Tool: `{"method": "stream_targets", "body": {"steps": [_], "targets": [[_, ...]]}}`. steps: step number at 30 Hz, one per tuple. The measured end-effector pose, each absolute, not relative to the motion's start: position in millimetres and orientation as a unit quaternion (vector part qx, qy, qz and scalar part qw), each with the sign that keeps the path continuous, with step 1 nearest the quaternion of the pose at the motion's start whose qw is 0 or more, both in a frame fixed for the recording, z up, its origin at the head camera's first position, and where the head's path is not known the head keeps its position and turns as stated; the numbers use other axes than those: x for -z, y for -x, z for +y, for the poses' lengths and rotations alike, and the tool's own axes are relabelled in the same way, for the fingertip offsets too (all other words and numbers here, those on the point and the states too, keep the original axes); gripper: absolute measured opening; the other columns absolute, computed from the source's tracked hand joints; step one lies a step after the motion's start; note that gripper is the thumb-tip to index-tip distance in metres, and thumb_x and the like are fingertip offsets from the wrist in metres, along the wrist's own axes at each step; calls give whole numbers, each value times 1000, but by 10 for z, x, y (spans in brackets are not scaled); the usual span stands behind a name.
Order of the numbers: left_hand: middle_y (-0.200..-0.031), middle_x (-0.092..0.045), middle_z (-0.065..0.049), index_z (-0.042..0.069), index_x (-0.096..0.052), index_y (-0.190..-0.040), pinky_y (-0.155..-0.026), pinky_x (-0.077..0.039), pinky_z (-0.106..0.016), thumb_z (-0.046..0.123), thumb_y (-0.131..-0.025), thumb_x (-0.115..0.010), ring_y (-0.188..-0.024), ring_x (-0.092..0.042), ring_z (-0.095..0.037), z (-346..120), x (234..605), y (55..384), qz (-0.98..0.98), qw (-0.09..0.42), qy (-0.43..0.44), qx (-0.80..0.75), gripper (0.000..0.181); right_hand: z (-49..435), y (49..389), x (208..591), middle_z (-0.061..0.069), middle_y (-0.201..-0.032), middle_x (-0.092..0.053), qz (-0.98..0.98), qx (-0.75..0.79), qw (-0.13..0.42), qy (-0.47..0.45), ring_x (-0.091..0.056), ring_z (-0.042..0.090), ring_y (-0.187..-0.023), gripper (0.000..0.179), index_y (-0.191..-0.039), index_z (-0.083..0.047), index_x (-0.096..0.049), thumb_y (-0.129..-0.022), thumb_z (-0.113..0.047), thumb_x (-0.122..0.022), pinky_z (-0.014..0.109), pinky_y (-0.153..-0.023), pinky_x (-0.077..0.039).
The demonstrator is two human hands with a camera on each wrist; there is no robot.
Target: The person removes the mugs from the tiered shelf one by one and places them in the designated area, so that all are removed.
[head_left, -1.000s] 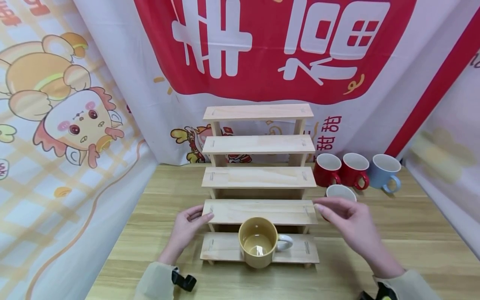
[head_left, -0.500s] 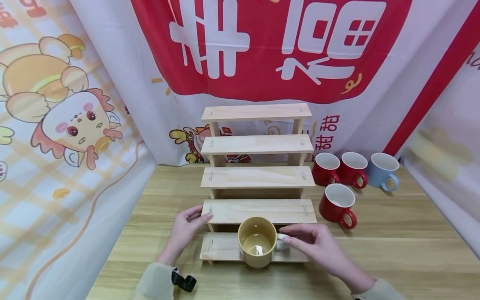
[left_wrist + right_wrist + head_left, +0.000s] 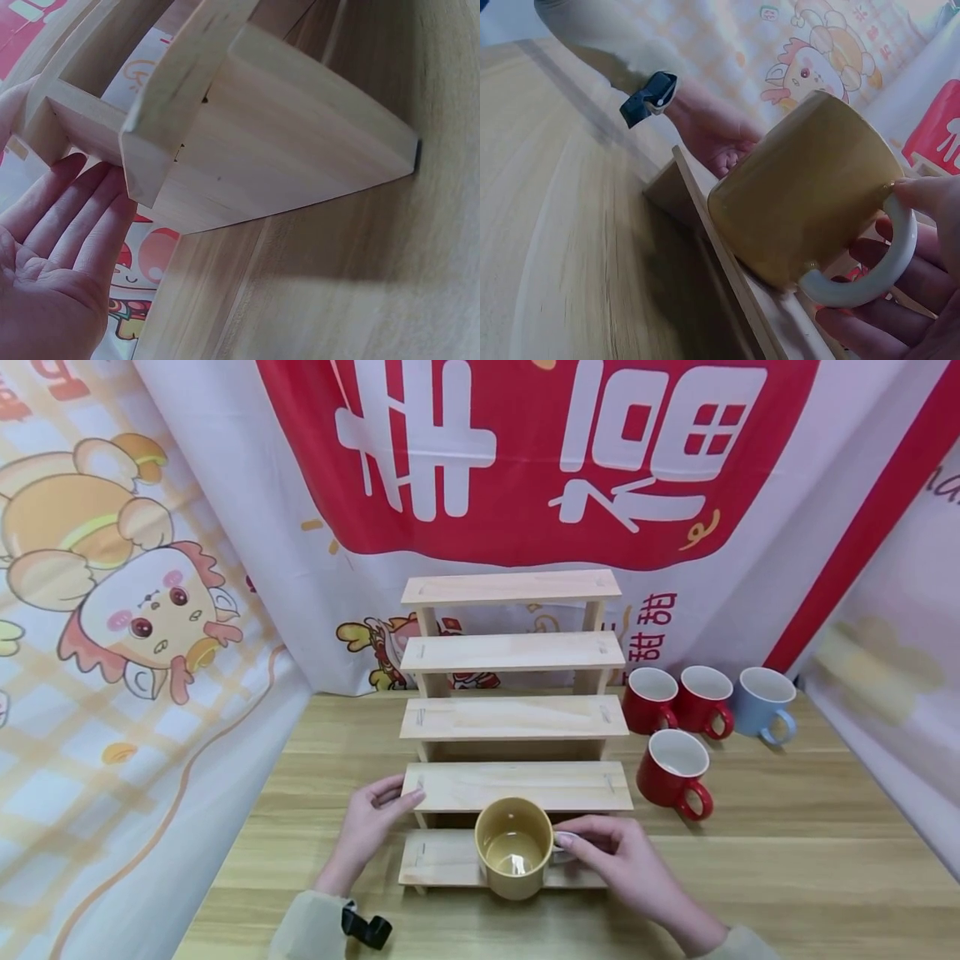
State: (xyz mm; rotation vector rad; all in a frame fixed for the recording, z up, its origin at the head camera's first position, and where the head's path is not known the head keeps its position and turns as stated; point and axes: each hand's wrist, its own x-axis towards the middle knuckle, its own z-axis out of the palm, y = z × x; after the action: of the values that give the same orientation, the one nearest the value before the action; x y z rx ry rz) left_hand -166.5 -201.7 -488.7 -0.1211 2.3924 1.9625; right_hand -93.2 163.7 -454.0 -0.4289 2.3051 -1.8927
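Note:
A stepped wooden display rack (image 3: 517, 718) stands on the table. On its lowest step sits a yellow mug (image 3: 512, 868), upright, with a white handle (image 3: 855, 291). My right hand (image 3: 630, 864) pinches that handle, thumb at its top and fingers behind it. My left hand (image 3: 372, 822) holds the left end of the second step, thumb on top of the board. In the left wrist view its fingers (image 3: 90, 217) reach underneath, beside the rack's side panel (image 3: 277, 150).
Right of the rack stand a red mug (image 3: 663, 777) and, behind it, two more red mugs (image 3: 648, 710) and a light blue mug (image 3: 753, 714). Printed cloth (image 3: 525, 485) hangs behind and along both sides of the wooden table (image 3: 787, 877).
My right hand has left the rack's right side and come down and left to the yellow mug's handle, uncovering the front red mug. The left hand stays in place.

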Motion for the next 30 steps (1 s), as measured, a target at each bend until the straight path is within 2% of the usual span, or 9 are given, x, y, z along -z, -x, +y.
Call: {"method": "stream_targets", "body": {"steps": [4,10,14,22,30], "targets": [[-123,-68,-18,0,-64,-132,-89,-56,-28,30,-83,-87,-111,-66,-29,-2018,4892,1669,772,21,38,-634,62,1628,941,4539,4,-101,-77,756,637,62,137,-73,31,-92,19,-110,-6,-77,-97,-20,-72,37,-80,-61],[-123,-68,-18,-1,-63,-132,-90,-56,-28,31,-84,-86,-112,-66,-30,-2020,4884,1668,775,20,37,-631,63,1626,939,4553,4,-100,-77,754,641,67,123,-73,26,-92,19,-108,-6,-78,-96,-20,-73,36,-80,-61],[-123,-68,-18,0,-63,-132,-89,-56,-28,32,-83,-87,-112,-66,-29,-2020,4885,1663,778,21,42,-626,63,1626,937,4560,8,-100,-77,744,654,76,119,-73,26,-91,20,-108,-2,-77,-96,-18,-73,38,-79,-61],[-122,-69,-18,0,-64,-132,-89,-56,-28,31,-83,-87,-111,-66,-30,-2019,4879,1656,778,20,44,-626,62,1636,947,4587,11,-97,-76,743,653,81,123,-73,26,-89,19,-105,-1,-76,-97,-17,-73,35,-78,-61],[-124,-67,-20,-1,-63,-132,-90,-56,-28,30,-83,-87,-113,-66,-30,-2014,4885,1671,772,21,40,-634,62,1644,969,4584,18,-97,-75,726,670,91,125,-73,27,-87,19,-105,5,-75,-96,-12,-72,41,-76,-62]]}}
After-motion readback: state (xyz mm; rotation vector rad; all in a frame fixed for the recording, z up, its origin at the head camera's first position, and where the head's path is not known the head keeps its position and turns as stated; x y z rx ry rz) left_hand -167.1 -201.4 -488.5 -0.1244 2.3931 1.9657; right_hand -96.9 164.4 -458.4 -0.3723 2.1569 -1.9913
